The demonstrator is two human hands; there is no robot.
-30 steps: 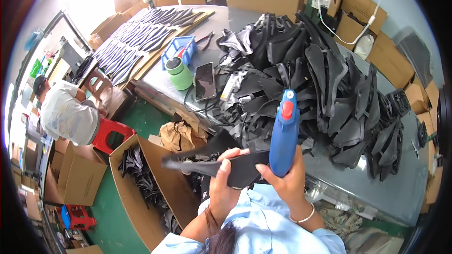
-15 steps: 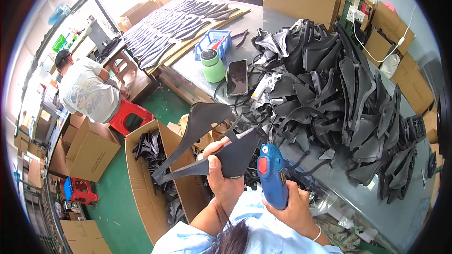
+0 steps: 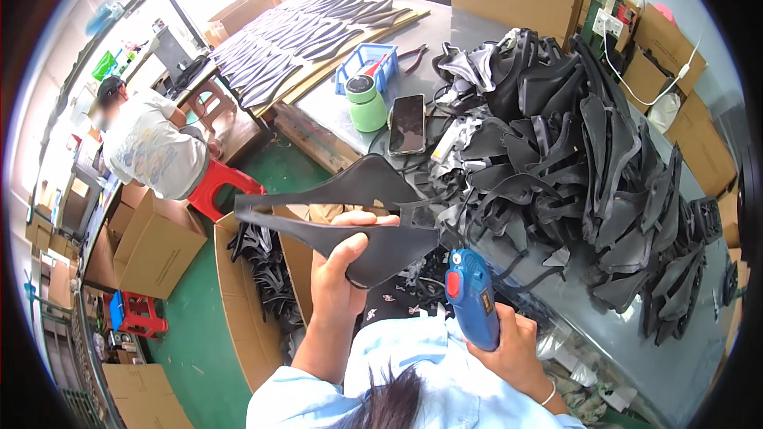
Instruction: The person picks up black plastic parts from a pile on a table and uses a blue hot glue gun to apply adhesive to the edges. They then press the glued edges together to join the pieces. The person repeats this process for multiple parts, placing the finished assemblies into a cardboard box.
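My left hand (image 3: pixel 335 274) grips a black, two-winged flexible piece (image 3: pixel 389 254) by its lower wing, thumb on top and fingers behind. Its two long wings join at a narrow end on the left, with a gap between them. In my right hand (image 3: pixel 513 349) is a blue hand-held power tool (image 3: pixel 479 314) with a red button. The tool points up toward the piece's right end, just below it; whether they touch I cannot tell. Beyond both hands lies a large heap of similar black pieces (image 3: pixel 528 163) on the grey table (image 3: pixel 588 334).
A cardboard box (image 3: pixel 238 310) holding black pieces stands left of me. On the table are a green bottle (image 3: pixel 366 107), a phone (image 3: pixel 408 127), a blue basket (image 3: pixel 385 63) and rows of dark pieces (image 3: pixel 318 28). A person (image 3: pixel 155 143) sits on a red stool (image 3: pixel 222 189) at left.
My left hand has turned the black piece, so its joined end has swung up from lower left and the piece lies more level. The blue tool has shifted slightly right and down.
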